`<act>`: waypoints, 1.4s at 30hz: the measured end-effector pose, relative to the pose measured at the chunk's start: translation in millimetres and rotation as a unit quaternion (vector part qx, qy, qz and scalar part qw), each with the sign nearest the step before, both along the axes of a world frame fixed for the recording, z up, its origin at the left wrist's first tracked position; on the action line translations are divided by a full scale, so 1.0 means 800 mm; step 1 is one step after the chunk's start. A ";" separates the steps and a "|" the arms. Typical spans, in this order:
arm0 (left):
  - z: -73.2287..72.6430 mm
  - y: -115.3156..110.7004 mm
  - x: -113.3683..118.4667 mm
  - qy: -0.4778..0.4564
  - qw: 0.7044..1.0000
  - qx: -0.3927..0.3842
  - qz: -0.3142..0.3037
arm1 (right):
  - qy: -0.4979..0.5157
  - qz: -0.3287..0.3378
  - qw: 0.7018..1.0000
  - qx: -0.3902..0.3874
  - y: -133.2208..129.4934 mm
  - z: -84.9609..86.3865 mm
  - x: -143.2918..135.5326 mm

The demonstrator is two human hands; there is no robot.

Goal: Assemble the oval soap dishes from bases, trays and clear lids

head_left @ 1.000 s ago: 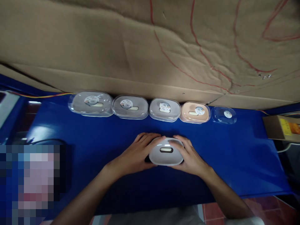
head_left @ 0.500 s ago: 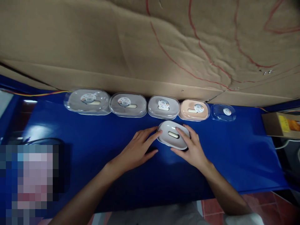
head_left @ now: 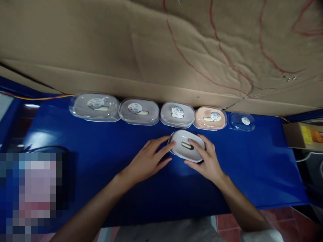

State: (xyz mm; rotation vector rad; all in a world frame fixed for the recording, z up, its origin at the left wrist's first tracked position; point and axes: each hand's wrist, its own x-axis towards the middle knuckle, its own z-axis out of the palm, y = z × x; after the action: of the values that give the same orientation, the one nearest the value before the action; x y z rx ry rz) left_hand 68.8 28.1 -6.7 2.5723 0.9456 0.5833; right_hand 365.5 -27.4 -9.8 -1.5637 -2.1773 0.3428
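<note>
A small oval grey soap dish (head_left: 195,153) with a slot in its middle sits in front of me. My right hand (head_left: 208,158) grips its right end, thumb along the near edge and index finger reaching over the top toward the slot. At the left end, my left hand (head_left: 151,156) has its index finger on the rim and its thumb close to the near edge. A lower layer shows under the dish's left rim. Behind it stand three grey soap dishes (head_left: 96,109) (head_left: 138,119) (head_left: 176,121) and a peach soap dish (head_left: 207,124), all under clear, labelled covers.
A loose clear cover (head_left: 236,122) with a round label lies at the row's right end. Brown cardboard (head_left: 101,50) rises behind the blue table (head_left: 252,168). A cardboard box (head_left: 294,132) is at the right edge; a black cable (head_left: 47,148) lies left.
Both hands stay on the soap dish, with very little finger movement. The dish's left rim shows slightly more of the layer beneath. The view has shifted a little.
</note>
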 end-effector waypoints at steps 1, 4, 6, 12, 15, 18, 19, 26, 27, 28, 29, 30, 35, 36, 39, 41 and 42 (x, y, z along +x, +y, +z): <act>0.000 0.000 0.000 0.001 1.000 0.003 0.000 | -0.001 0.001 1.000 0.002 -0.001 0.001 -0.001; 0.001 0.000 0.001 0.004 1.000 0.009 -0.004 | -0.004 0.001 1.000 0.011 -0.003 0.005 -0.006; 0.001 0.000 0.002 0.002 1.000 0.012 -0.005 | -0.005 0.000 1.000 0.017 -0.006 0.006 -0.009; -0.001 0.000 0.000 0.008 1.000 0.002 -0.008 | -0.020 0.006 0.999 0.027 -0.011 0.006 -0.015; -0.001 -0.001 0.000 0.010 1.000 -0.016 -0.003 | -0.005 -0.008 1.000 0.016 -0.010 0.004 -0.014; -0.001 -0.001 0.001 0.010 1.000 -0.023 -0.004 | -0.007 -0.011 1.000 -0.004 -0.007 0.003 -0.012; -0.001 0.000 0.001 0.010 1.000 -0.024 -0.005 | -0.015 -0.007 1.000 -0.009 -0.006 0.003 -0.012; 0.002 0.000 0.002 0.025 1.000 -0.001 -0.013 | 0.009 -0.001 1.000 -0.003 -0.005 0.002 -0.008; 0.002 0.000 0.002 0.027 1.000 0.002 -0.013 | 0.016 -0.004 1.000 -0.003 -0.004 0.001 -0.008; 0.002 0.000 0.002 0.029 0.999 0.004 -0.013 | 0.017 -0.006 1.000 -0.004 -0.004 0.001 -0.008; 0.002 0.000 0.002 0.030 0.999 0.004 -0.013 | 0.014 -0.007 1.000 -0.007 -0.004 0.001 -0.007; 0.002 -0.001 0.002 0.030 0.999 0.002 -0.014 | 0.010 -0.009 1.000 -0.009 -0.003 0.001 -0.007; 0.000 0.000 0.002 0.021 1.000 -0.008 -0.020 | -0.014 0.009 1.000 -0.006 -0.001 0.002 -0.002; -0.001 0.000 0.002 0.020 1.000 -0.012 -0.020 | -0.017 0.018 1.000 -0.004 -0.002 0.002 -0.001; -0.004 0.000 0.002 0.008 0.999 -0.043 -0.015 | -0.024 0.037 0.999 -0.006 -0.003 0.001 0.001; -0.005 -0.001 0.002 -0.008 0.997 -0.072 -0.009 | -0.026 0.043 0.999 -0.011 -0.005 0.000 0.002; -0.005 -0.002 0.001 -0.019 0.995 -0.093 -0.003 | -0.026 0.042 0.999 -0.013 -0.006 -0.001 0.002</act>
State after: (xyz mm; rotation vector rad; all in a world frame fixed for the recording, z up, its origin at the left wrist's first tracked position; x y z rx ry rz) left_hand 70.0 26.1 -10.5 2.3899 0.9335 0.5158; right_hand 367.0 -31.8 -10.5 -1.5133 -2.2930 0.3630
